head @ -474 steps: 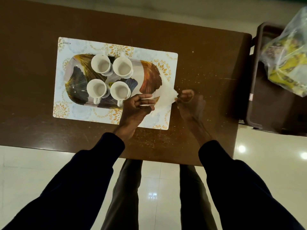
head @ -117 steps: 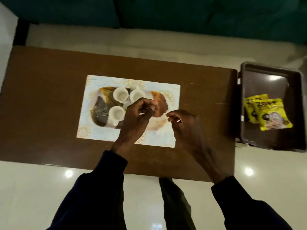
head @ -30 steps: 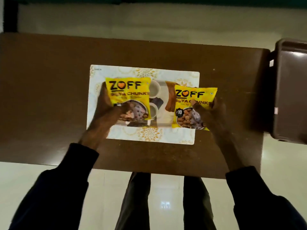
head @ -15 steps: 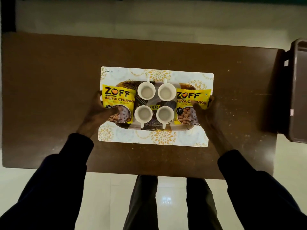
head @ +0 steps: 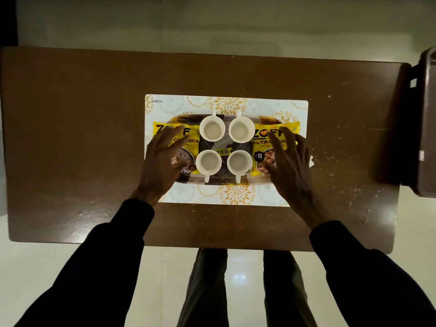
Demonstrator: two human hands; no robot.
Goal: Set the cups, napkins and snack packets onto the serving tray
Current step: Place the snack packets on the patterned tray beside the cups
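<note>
Both hands have let go of the packets since half a second back. Left hand (head: 162,161) lies flat, fingers spread, on the left snack packet (head: 175,142); right hand (head: 286,161) likewise on the right snack packet (head: 276,140). Between them, four white cups (head: 211,134) stand on the serving tray (head: 224,179), placemat (head: 226,103) beneath, brown table (head: 70,114) beyond.

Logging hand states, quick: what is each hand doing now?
Left hand: open, fingers spread over the left snack packet.
Right hand: open, spread over the right snack packet.
</note>
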